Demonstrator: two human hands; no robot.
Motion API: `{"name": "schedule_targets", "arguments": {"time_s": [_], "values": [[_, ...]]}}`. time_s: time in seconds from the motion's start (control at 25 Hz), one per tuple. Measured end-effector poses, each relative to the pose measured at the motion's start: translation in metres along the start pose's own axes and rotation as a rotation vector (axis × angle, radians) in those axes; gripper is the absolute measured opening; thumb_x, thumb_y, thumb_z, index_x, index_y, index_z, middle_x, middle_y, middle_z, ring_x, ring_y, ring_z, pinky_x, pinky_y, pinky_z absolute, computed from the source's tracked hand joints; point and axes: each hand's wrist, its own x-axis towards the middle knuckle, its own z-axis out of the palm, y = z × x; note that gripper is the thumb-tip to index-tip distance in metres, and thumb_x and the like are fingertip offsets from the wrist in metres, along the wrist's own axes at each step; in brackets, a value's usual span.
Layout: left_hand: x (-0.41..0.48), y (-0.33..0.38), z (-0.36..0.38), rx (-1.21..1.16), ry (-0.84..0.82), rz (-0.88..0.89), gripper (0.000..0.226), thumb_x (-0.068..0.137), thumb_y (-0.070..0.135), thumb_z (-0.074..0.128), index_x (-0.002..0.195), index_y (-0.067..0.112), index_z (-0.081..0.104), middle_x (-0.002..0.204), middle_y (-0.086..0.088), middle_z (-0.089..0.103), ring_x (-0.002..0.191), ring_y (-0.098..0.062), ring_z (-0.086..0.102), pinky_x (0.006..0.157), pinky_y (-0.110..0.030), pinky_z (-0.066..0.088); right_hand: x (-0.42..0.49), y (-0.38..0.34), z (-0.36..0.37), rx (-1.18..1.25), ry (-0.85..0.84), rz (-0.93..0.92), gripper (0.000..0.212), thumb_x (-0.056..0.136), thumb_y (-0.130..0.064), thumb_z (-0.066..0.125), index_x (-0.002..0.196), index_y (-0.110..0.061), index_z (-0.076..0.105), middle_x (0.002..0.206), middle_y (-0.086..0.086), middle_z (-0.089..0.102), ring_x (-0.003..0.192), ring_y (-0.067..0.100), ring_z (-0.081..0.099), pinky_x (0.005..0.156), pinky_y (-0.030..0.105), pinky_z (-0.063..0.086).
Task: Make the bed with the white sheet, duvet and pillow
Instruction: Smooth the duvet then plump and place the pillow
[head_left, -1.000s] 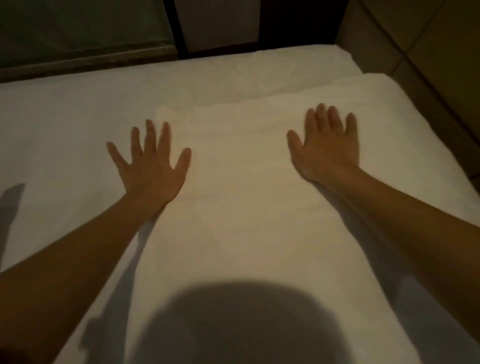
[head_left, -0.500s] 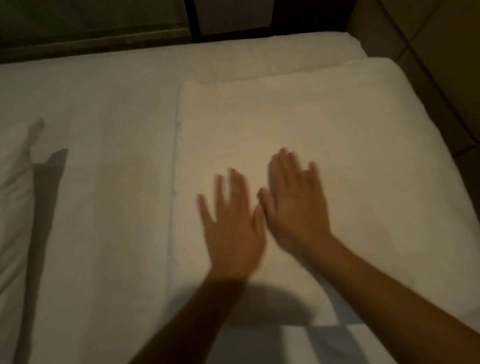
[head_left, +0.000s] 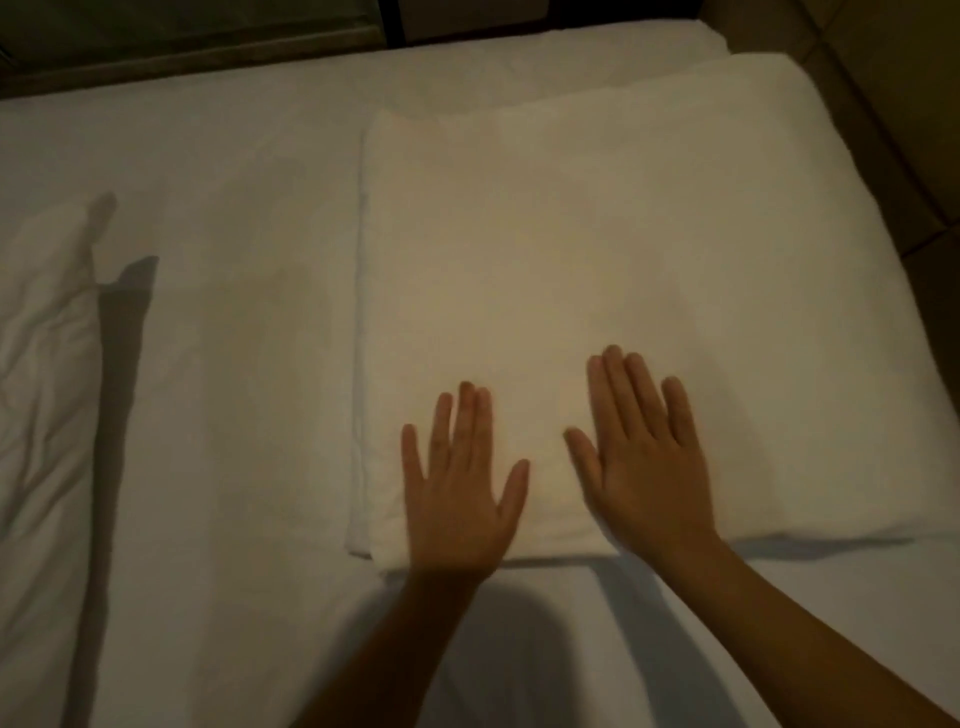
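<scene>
The left hand (head_left: 460, 499) and the right hand (head_left: 647, 467) are laid palm down, side by side but apart, near the front edge of the folded white duvet (head_left: 597, 234). The grip of each is fully open, with the fingers straight, and nothing is held. The duvet is seen lying on the right part of the white sheet (head_left: 234, 364) spread over the bed, and the white pillow (head_left: 41, 364) is set at the left edge, well apart from it.

A: Bedding status?
B: I see a thick folded white duvet (head_left: 597, 260) lying flat on the right, on the smooth white sheet (head_left: 234, 270). The creased white pillow (head_left: 41, 374) is at the left edge, well apart.
</scene>
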Motion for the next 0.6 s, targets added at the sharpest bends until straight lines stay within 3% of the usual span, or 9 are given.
{"name": "schedule_targets", "arguments": {"time_s": [0.24, 0.44, 0.56, 0.6], "values": [[-0.004, -0.017, -0.004, -0.006, -0.086, -0.027, 0.074, 0.094, 0.058, 0.021, 0.151, 0.009, 0.019, 0.158, -0.010, 0.016, 0.145, -0.026, 0.010, 0.117, -0.047, 0.001, -0.019, 0.026, -0.004, -0.014, -0.106, 0.028, 0.068, 0.096, -0.049, 0.023, 0.148, -0.004, 0.026, 0.155, 0.013, 0.022, 0.144, 0.026, 0.016, 0.118, 0.046, 0.007], [0.005, -0.023, -0.039, -0.066, -0.108, -0.001, 0.063, 0.096, 0.048, 0.025, 0.141, 0.008, 0.043, 0.148, -0.012, 0.039, 0.134, -0.030, 0.040, 0.110, -0.047, 0.026, 0.000, 0.016, -0.044, 0.108, -0.135, 0.008, 0.053, 0.090, -0.033, 0.047, 0.133, -0.004, 0.048, 0.140, 0.018, 0.047, 0.127, 0.036, 0.045, 0.104, 0.050, 0.027], [-0.002, -0.033, -0.083, -0.080, -0.217, -0.029, 0.052, 0.097, 0.040, 0.038, 0.144, 0.016, 0.039, 0.154, -0.007, 0.028, 0.138, -0.025, 0.034, 0.110, -0.039, 0.029, 0.002, -0.007, -0.076, 0.221, -0.267, -0.087, 0.050, 0.095, -0.030, 0.048, 0.140, -0.010, 0.038, 0.147, 0.011, 0.035, 0.133, 0.029, 0.035, 0.105, 0.040, 0.028], [-0.010, -0.040, -0.099, -0.085, -0.226, -0.049, 0.049, 0.096, 0.038, 0.041, 0.140, 0.017, 0.044, 0.152, -0.007, 0.033, 0.134, -0.023, 0.040, 0.107, -0.037, 0.034, -0.001, -0.016, -0.086, 0.249, -0.278, -0.097, 0.049, 0.097, -0.033, 0.044, 0.141, -0.013, 0.036, 0.149, 0.009, 0.033, 0.135, 0.026, 0.032, 0.105, 0.037, 0.028]]}}
